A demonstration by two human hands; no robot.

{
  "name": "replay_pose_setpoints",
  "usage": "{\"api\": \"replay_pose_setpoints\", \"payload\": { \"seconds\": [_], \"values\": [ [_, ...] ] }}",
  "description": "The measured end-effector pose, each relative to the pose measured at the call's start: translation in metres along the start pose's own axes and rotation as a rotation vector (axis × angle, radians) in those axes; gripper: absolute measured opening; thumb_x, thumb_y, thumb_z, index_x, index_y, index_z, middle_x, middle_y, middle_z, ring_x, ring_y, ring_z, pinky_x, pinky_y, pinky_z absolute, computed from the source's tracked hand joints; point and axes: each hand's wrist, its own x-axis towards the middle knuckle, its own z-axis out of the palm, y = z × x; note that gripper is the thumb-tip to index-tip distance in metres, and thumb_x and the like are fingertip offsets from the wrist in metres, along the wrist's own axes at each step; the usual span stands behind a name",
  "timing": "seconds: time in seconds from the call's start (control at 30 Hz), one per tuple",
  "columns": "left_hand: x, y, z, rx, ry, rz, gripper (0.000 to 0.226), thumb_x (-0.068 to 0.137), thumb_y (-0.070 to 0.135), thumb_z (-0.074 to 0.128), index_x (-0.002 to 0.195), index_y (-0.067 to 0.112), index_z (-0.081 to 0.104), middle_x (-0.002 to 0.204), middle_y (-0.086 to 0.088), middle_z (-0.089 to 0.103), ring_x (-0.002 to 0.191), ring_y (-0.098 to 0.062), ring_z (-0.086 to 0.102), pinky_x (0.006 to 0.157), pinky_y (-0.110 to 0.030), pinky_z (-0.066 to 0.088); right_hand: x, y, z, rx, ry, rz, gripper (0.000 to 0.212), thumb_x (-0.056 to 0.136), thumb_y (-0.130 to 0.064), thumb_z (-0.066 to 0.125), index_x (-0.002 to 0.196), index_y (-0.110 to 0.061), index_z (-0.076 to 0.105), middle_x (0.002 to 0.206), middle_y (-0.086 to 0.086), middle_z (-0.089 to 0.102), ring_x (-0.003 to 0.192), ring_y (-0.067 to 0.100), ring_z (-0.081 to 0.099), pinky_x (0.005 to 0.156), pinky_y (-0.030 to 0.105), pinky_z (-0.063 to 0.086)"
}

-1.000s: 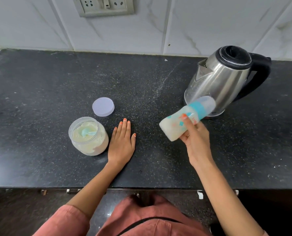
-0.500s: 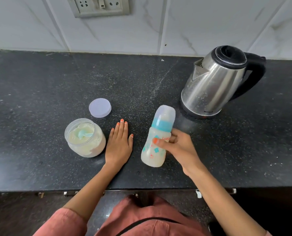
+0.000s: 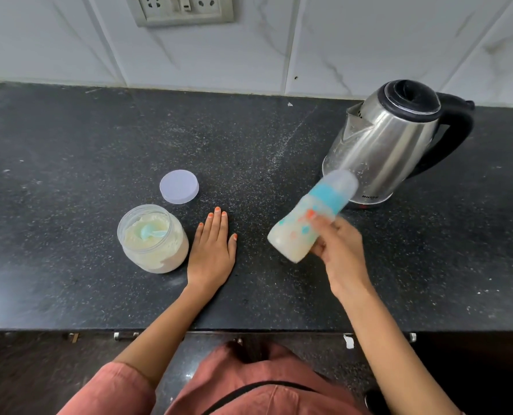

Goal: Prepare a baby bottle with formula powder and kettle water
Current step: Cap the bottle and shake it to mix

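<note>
My right hand [image 3: 337,253] grips a capped baby bottle [image 3: 306,221] with a blue collar and milky liquid inside. It is held above the counter, tilted with its cap toward the steel kettle [image 3: 390,145], and it is blurred by motion. My left hand [image 3: 213,250] lies flat, palm down, on the black counter [image 3: 69,145], holding nothing. Just left of it stands an open jar of formula powder [image 3: 153,239] with a blue scoop resting in the powder. The jar's pale lid [image 3: 179,186] lies behind it.
A white tiled wall with a socket panel [image 3: 183,9] rises behind the counter. The kettle's black handle points right. The counter's front edge runs just in front of my body.
The bottle was tilted toward the kettle, swung upright nearer my left hand, and is now tilted toward the kettle again. My left hand stayed flat on the counter.
</note>
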Motion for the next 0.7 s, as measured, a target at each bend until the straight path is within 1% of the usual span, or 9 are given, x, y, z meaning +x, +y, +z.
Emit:
{"api": "replay_pose_setpoints", "payload": {
  "seconds": [0.1, 0.23, 0.3, 0.37, 0.43, 0.5, 0.57, 0.63, 0.7],
  "values": [
    [0.0, 0.001, 0.0, -0.015, 0.005, 0.002, 0.054, 0.101, 0.032, 0.021, 0.148, 0.009, 0.008, 0.157, -0.005, 0.003, 0.145, -0.017, 0.001, 0.116, -0.031, -0.003, 0.007, -0.002, 0.001, 0.155, 0.086, -0.019, 0.017, 0.08, -0.019, 0.064, 0.096, -0.019, 0.063, 0.093, -0.004, 0.071, 0.084, 0.007, 0.068, 0.064, 0.023, 0.056],
    [0.0, -0.001, 0.001, 0.004, 0.002, -0.004, 0.054, 0.1, 0.032, 0.02, 0.148, 0.01, 0.007, 0.158, -0.004, 0.003, 0.145, -0.016, 0.001, 0.115, -0.03, -0.003, -0.012, 0.01, 0.001, -0.211, -0.178, 0.018, 0.027, 0.065, -0.013, 0.073, 0.091, -0.017, 0.066, 0.082, -0.005, 0.074, 0.079, 0.008, 0.069, 0.065, 0.021, 0.055],
    [0.0, -0.001, 0.001, 0.005, 0.0, -0.003, 0.054, 0.1, 0.032, 0.019, 0.148, 0.011, 0.006, 0.158, -0.004, 0.002, 0.145, -0.016, 0.0, 0.115, -0.029, -0.004, -0.013, 0.006, 0.0, -0.246, -0.213, 0.003, 0.031, 0.061, -0.014, 0.075, 0.09, -0.017, 0.066, 0.08, -0.005, 0.075, 0.077, 0.008, 0.069, 0.065, 0.019, 0.054],
    [0.0, -0.001, 0.001, -0.004, 0.0, -0.001, 0.054, 0.101, 0.032, 0.019, 0.148, 0.01, 0.006, 0.157, -0.004, 0.002, 0.145, -0.016, 0.0, 0.115, -0.029, -0.005, -0.004, 0.0, -0.001, -0.085, -0.094, -0.007, 0.03, 0.062, -0.021, 0.073, 0.092, -0.016, 0.066, 0.086, -0.003, 0.074, 0.08, 0.009, 0.069, 0.065, 0.021, 0.056],
    [0.0, -0.001, 0.001, -0.008, 0.0, 0.001, 0.054, 0.101, 0.032, 0.019, 0.148, 0.01, 0.007, 0.157, -0.004, 0.002, 0.145, -0.016, 0.0, 0.115, -0.03, -0.004, 0.006, -0.006, 0.0, 0.112, 0.074, -0.021, 0.021, 0.075, -0.019, 0.068, 0.095, -0.017, 0.064, 0.095, -0.001, 0.071, 0.085, 0.008, 0.068, 0.065, 0.023, 0.056],
    [0.0, -0.001, 0.001, -0.009, -0.003, 0.001, 0.053, 0.101, 0.032, 0.019, 0.148, 0.01, 0.007, 0.157, -0.004, 0.002, 0.145, -0.016, 0.0, 0.115, -0.03, -0.004, 0.008, -0.001, 0.0, 0.143, 0.161, -0.036, 0.02, 0.081, -0.017, 0.065, 0.101, -0.019, 0.062, 0.101, -0.001, 0.069, 0.09, 0.009, 0.067, 0.067, 0.024, 0.056],
    [0.0, -0.001, 0.001, 0.001, -0.005, -0.002, 0.053, 0.101, 0.032, 0.019, 0.148, 0.01, 0.007, 0.158, -0.004, 0.002, 0.145, -0.016, 0.0, 0.115, -0.03, -0.004, -0.001, 0.008, 0.0, 0.004, 0.085, 0.0, 0.022, 0.078, -0.014, 0.067, 0.099, -0.017, 0.063, 0.093, -0.002, 0.072, 0.086, 0.01, 0.068, 0.067, 0.024, 0.057],
    [0.001, -0.001, 0.001, 0.015, -0.004, -0.004, 0.053, 0.101, 0.032, 0.019, 0.148, 0.01, 0.006, 0.158, -0.004, 0.001, 0.145, -0.016, 0.0, 0.115, -0.03, -0.004, -0.013, 0.015, -0.003, -0.204, -0.089, 0.053, 0.02, 0.072, -0.011, 0.071, 0.09, -0.017, 0.067, 0.082, -0.003, 0.074, 0.08, 0.011, 0.069, 0.067, 0.024, 0.057],
    [0.001, -0.001, 0.001, 0.018, 0.0, -0.004, 0.054, 0.1, 0.032, 0.019, 0.148, 0.01, 0.007, 0.158, -0.004, 0.002, 0.145, -0.016, 0.0, 0.115, -0.03, -0.003, -0.013, 0.013, -0.007, -0.236, -0.132, 0.058, 0.018, 0.07, -0.011, 0.072, 0.086, -0.017, 0.068, 0.079, -0.004, 0.075, 0.077, 0.011, 0.069, 0.065, 0.024, 0.057]
  ]
}}
